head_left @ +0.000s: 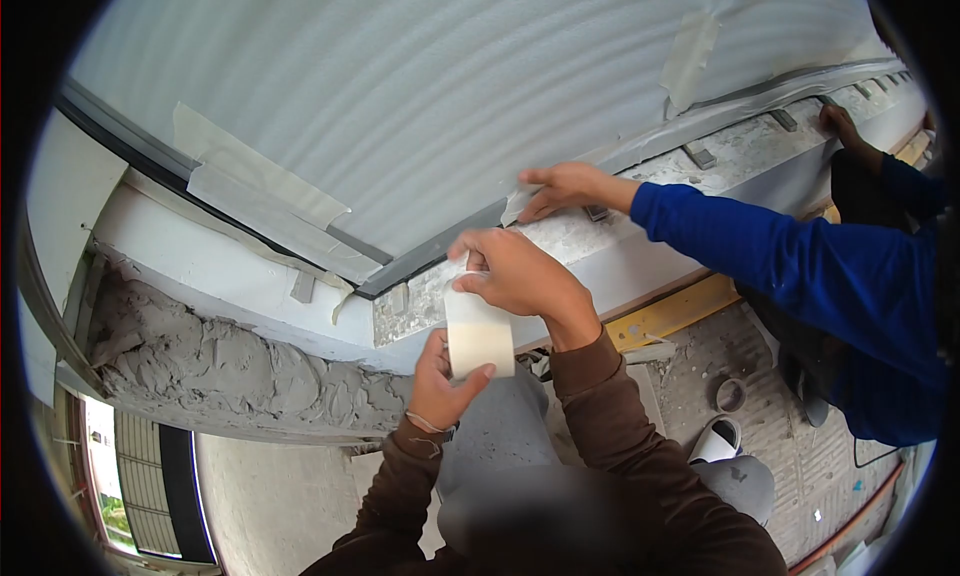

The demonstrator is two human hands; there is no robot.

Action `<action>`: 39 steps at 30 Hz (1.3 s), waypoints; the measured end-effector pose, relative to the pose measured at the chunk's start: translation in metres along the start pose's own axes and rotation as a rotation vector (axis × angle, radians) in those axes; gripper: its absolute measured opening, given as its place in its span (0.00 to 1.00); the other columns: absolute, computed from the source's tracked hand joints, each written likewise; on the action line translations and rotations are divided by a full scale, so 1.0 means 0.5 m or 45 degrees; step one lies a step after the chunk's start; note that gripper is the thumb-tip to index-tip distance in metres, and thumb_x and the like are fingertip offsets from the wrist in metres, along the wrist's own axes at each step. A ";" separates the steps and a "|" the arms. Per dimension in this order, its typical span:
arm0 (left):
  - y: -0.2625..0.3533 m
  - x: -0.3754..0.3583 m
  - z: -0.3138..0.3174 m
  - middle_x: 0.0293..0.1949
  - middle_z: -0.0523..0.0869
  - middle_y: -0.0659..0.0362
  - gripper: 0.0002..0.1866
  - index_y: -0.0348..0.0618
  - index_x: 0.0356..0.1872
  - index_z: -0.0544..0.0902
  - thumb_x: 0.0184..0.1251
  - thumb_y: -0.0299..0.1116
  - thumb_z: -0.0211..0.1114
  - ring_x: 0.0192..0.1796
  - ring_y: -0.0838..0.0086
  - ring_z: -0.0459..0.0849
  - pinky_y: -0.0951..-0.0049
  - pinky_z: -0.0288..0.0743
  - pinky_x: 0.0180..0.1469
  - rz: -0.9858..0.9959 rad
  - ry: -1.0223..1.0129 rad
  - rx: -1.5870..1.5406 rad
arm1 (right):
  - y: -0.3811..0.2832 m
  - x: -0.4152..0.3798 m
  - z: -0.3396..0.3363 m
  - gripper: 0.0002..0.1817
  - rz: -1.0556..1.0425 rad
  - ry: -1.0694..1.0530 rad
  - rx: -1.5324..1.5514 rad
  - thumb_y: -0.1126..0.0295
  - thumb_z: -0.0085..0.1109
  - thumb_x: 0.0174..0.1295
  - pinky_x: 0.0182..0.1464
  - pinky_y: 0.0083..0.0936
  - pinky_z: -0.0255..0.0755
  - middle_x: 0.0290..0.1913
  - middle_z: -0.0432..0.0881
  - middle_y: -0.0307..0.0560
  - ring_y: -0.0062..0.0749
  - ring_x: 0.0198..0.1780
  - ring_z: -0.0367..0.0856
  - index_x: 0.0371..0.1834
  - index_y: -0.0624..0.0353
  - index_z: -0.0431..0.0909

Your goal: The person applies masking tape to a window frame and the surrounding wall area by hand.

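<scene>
A wide roll of cream masking tape [482, 350] is in my left hand [446, 384], its thumb and fingers closed around the lower part. From the roll a paler strip runs upward to my right hand [527, 276]. That hand pinches the strip's upper end between thumb and fingers, with some motion blur. Just beyond, a plastic-covered panel [400, 106] rises from a grey frame [430, 264]. Tape pieces [265, 196] lie across the panel's lower edge at the left.
A co-worker's hand [572, 189] in a blue sleeve touches the panel's bottom edge. Small grey spacers [699, 156] line the ledge [740, 146]. Rough wet mortar [240, 361] fills the left side. A yellow level [680, 311] and a cup-like ring [731, 394] lie lower right.
</scene>
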State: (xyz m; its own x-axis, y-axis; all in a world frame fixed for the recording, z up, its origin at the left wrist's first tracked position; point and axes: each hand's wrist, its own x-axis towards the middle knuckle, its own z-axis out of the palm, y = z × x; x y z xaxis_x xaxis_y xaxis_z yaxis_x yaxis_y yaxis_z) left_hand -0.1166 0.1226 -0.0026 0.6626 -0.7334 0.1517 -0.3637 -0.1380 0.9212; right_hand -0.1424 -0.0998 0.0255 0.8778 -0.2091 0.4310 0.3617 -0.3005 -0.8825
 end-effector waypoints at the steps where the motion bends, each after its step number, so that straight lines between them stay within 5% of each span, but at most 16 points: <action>1: -0.018 -0.004 0.010 0.48 0.87 0.53 0.20 0.35 0.56 0.72 0.67 0.23 0.70 0.47 0.75 0.86 0.76 0.79 0.52 -0.002 0.001 0.002 | 0.004 0.001 -0.003 0.10 0.090 -0.141 -0.100 0.73 0.68 0.59 0.38 0.33 0.73 0.30 0.82 0.48 0.37 0.33 0.83 0.36 0.66 0.77; 8: -0.104 0.071 -0.037 0.43 0.89 0.49 0.23 0.37 0.58 0.69 0.68 0.24 0.72 0.44 0.73 0.88 0.75 0.81 0.46 -0.008 0.327 -0.011 | -0.024 -0.034 0.050 0.07 -0.325 0.084 -0.115 0.76 0.62 0.58 0.38 0.43 0.70 0.31 0.77 0.54 0.58 0.36 0.77 0.29 0.63 0.72; 11: -0.098 0.098 -0.057 0.42 0.89 0.49 0.27 0.38 0.63 0.68 0.68 0.25 0.72 0.41 0.73 0.89 0.75 0.81 0.40 0.007 0.422 -0.008 | -0.043 -0.042 0.049 0.06 -0.425 0.160 -0.175 0.75 0.63 0.59 0.37 0.38 0.71 0.30 0.78 0.51 0.48 0.33 0.78 0.31 0.63 0.74; 12: -0.081 0.098 -0.057 0.43 0.90 0.47 0.29 0.38 0.66 0.67 0.68 0.26 0.71 0.40 0.73 0.89 0.75 0.81 0.40 -0.047 0.286 0.043 | -0.031 -0.040 0.035 0.06 -0.426 0.152 -0.176 0.75 0.63 0.59 0.37 0.38 0.71 0.30 0.78 0.51 0.48 0.33 0.78 0.31 0.63 0.74; 14: -0.028 0.086 -0.049 0.48 0.89 0.47 0.32 0.37 0.71 0.67 0.69 0.27 0.71 0.45 0.75 0.88 0.75 0.81 0.45 -0.198 0.054 0.091 | 0.003 -0.027 -0.013 0.06 -0.188 0.261 0.030 0.74 0.64 0.63 0.37 0.31 0.71 0.29 0.78 0.45 0.32 0.32 0.76 0.33 0.63 0.76; 17: -0.012 0.059 -0.036 0.50 0.88 0.51 0.29 0.34 0.67 0.71 0.68 0.28 0.71 0.50 0.76 0.86 0.74 0.80 0.51 -0.189 -0.226 -0.046 | 0.012 -0.033 -0.062 0.07 -0.028 0.349 0.139 0.73 0.63 0.63 0.44 0.36 0.74 0.32 0.82 0.56 0.45 0.36 0.80 0.35 0.66 0.77; 19: 0.011 0.052 -0.007 0.52 0.87 0.54 0.27 0.32 0.65 0.73 0.68 0.28 0.71 0.54 0.77 0.84 0.73 0.78 0.56 -0.228 -0.283 -0.141 | -0.003 -0.039 -0.078 0.07 -0.040 0.381 0.082 0.73 0.63 0.64 0.44 0.35 0.74 0.33 0.83 0.56 0.43 0.36 0.79 0.34 0.66 0.77; 25: 0.016 0.109 -0.011 0.45 0.89 0.53 0.22 0.34 0.59 0.76 0.68 0.29 0.72 0.46 0.76 0.87 0.76 0.80 0.48 -0.212 -0.072 -0.004 | -0.050 -0.067 -0.083 0.07 -0.195 0.349 -0.004 0.74 0.64 0.63 0.42 0.32 0.73 0.31 0.82 0.54 0.41 0.34 0.79 0.34 0.66 0.77; 28: 0.042 0.137 -0.043 0.33 0.90 0.55 0.14 0.35 0.49 0.82 0.69 0.33 0.72 0.40 0.78 0.88 0.76 0.79 0.42 -0.150 0.055 0.242 | -0.037 -0.066 -0.096 0.06 -0.142 0.471 0.079 0.75 0.64 0.63 0.41 0.30 0.73 0.30 0.82 0.52 0.40 0.32 0.77 0.33 0.66 0.77; 31: 0.091 0.150 -0.073 0.33 0.89 0.54 0.13 0.34 0.42 0.84 0.69 0.36 0.72 0.38 0.77 0.87 0.74 0.78 0.39 0.122 -0.045 0.656 | 0.039 -0.048 -0.100 0.14 0.227 0.549 0.068 0.71 0.68 0.62 0.50 0.31 0.75 0.43 0.84 0.56 0.44 0.44 0.82 0.48 0.67 0.80; 33: 0.144 0.163 -0.080 0.32 0.88 0.50 0.15 0.35 0.40 0.86 0.70 0.40 0.69 0.37 0.68 0.88 0.67 0.78 0.41 0.056 -0.084 0.775 | 0.076 -0.050 -0.064 0.39 0.314 0.794 -0.579 0.61 0.75 0.58 0.66 0.40 0.69 0.65 0.76 0.63 0.52 0.66 0.75 0.68 0.69 0.70; 34: 0.162 0.173 -0.086 0.30 0.86 0.52 0.15 0.36 0.39 0.85 0.72 0.41 0.67 0.34 0.70 0.84 0.68 0.76 0.40 -0.008 -0.268 0.930 | 0.043 -0.050 -0.064 0.58 0.558 0.637 -0.601 0.52 0.79 0.52 0.76 0.53 0.56 0.78 0.59 0.67 0.59 0.79 0.58 0.78 0.72 0.54; 35: 0.183 0.180 -0.090 0.27 0.84 0.54 0.15 0.36 0.39 0.84 0.75 0.42 0.64 0.31 0.73 0.79 0.69 0.75 0.40 -0.075 -0.456 1.079 | 0.017 -0.054 -0.065 0.58 0.553 0.624 -0.595 0.52 0.79 0.52 0.76 0.53 0.56 0.78 0.59 0.67 0.59 0.79 0.58 0.78 0.72 0.54; 36: 0.214 0.187 -0.081 0.28 0.83 0.48 0.16 0.38 0.39 0.84 0.76 0.43 0.61 0.31 0.58 0.82 0.62 0.75 0.40 -0.141 -0.547 1.207 | -0.004 -0.060 -0.064 0.55 0.310 0.594 -0.662 0.51 0.78 0.53 0.76 0.57 0.54 0.77 0.62 0.66 0.58 0.79 0.60 0.77 0.69 0.58; 38: 0.222 0.197 -0.074 0.30 0.84 0.46 0.16 0.39 0.39 0.85 0.76 0.43 0.60 0.34 0.52 0.82 0.58 0.75 0.41 -0.124 -0.571 1.315 | -0.022 -0.065 -0.052 0.52 0.070 0.566 -0.722 0.50 0.78 0.53 0.76 0.61 0.53 0.77 0.65 0.65 0.56 0.78 0.62 0.76 0.67 0.63; 39: 0.224 0.200 -0.067 0.31 0.85 0.44 0.15 0.40 0.40 0.85 0.76 0.43 0.60 0.36 0.47 0.83 0.55 0.75 0.42 -0.096 -0.597 1.415 | -0.030 -0.063 -0.040 0.44 0.074 0.222 -0.606 0.53 0.77 0.53 0.72 0.52 0.60 0.69 0.73 0.63 0.56 0.72 0.70 0.70 0.64 0.71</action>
State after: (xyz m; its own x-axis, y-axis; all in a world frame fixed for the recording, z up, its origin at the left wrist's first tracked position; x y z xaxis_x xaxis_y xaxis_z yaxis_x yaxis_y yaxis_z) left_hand -0.0691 0.0562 0.1278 0.4881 -0.8374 -0.2461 -0.8515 -0.5188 0.0764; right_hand -0.1818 -0.1071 0.0286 0.8120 -0.3781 0.4446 0.0950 -0.6660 -0.7399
